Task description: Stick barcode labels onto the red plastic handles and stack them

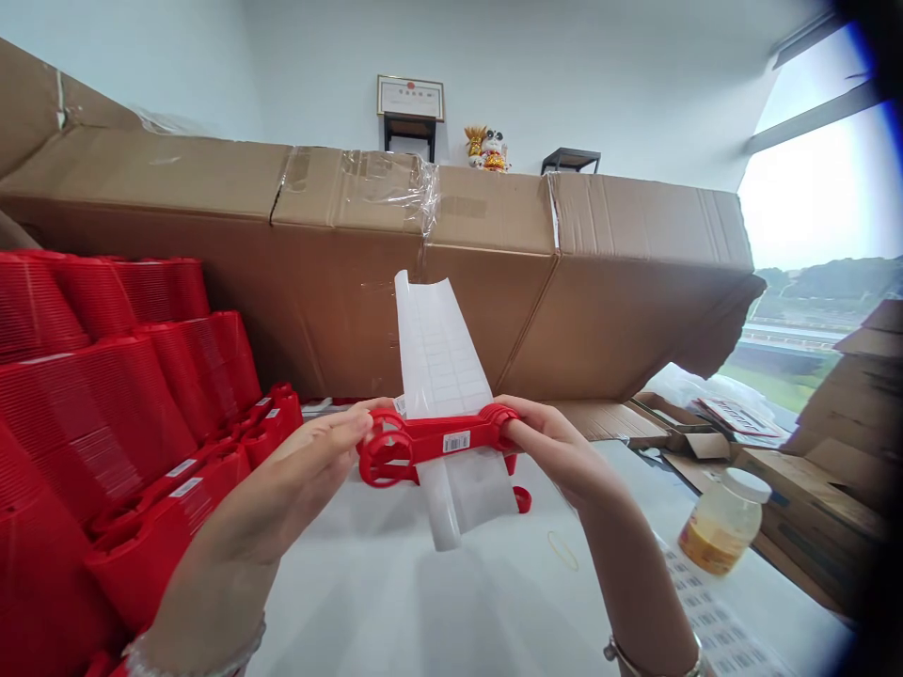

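Observation:
A red plastic handle-shaped piece (430, 445) is held level in front of me, a small barcode label (455, 441) stuck on its middle. My left hand (310, 470) grips its ringed left end, fingers closed round it. My right hand (543, 449) pinches the right end. A white sheet of peel-off labels (441, 362) stands curled behind the piece and hangs below it, caught between the hands. Which hand holds the sheet I cannot tell.
Tall stacks of the same red pieces (91, 395) fill the left. Large cardboard boxes (494, 273) wall the back. A white table (395, 602) carries a rubber band (562, 550), a jar (723, 522), a barcode sheet (712, 616) and cartons (811, 508) at right.

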Motion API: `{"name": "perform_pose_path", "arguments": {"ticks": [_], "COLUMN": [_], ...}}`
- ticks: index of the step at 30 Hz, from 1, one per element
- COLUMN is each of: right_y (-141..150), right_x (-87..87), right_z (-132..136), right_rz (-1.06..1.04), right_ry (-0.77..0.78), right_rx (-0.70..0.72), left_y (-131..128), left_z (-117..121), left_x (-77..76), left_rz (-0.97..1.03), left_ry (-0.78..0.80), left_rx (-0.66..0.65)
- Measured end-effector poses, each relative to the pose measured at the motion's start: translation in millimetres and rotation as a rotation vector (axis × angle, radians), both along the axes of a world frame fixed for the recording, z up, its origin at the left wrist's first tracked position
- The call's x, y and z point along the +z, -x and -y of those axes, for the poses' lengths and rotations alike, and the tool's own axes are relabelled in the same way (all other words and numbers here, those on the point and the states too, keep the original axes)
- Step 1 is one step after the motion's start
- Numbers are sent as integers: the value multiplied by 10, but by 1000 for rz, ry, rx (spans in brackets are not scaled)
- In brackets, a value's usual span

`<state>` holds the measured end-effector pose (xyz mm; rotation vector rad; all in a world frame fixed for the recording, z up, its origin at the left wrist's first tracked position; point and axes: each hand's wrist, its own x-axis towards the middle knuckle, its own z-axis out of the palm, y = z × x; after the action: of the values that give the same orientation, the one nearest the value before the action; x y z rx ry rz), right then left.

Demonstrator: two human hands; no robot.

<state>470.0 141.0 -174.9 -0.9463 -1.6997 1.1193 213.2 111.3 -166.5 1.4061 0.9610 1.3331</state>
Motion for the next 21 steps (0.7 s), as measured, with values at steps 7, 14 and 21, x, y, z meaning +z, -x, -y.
{"name": "perform_pose_path", "arguments": {"ticks": [7,14,21], "right_y": [56,261,259], "right_x": [-94,-101,-144], "right_z": [0,193,200], "right_rz": [-6,117,132], "right_ry": [-163,-213,-232], "right_rx": [-127,-440,-441], "left_y": [-7,-164,-227], "left_z": [-107,-90,287], "left_x": [-42,-133,-51], "left_rz": [-31,-350,-161], "left_ry": [105,-304,-375], "left_rx": [-74,592,493]}}
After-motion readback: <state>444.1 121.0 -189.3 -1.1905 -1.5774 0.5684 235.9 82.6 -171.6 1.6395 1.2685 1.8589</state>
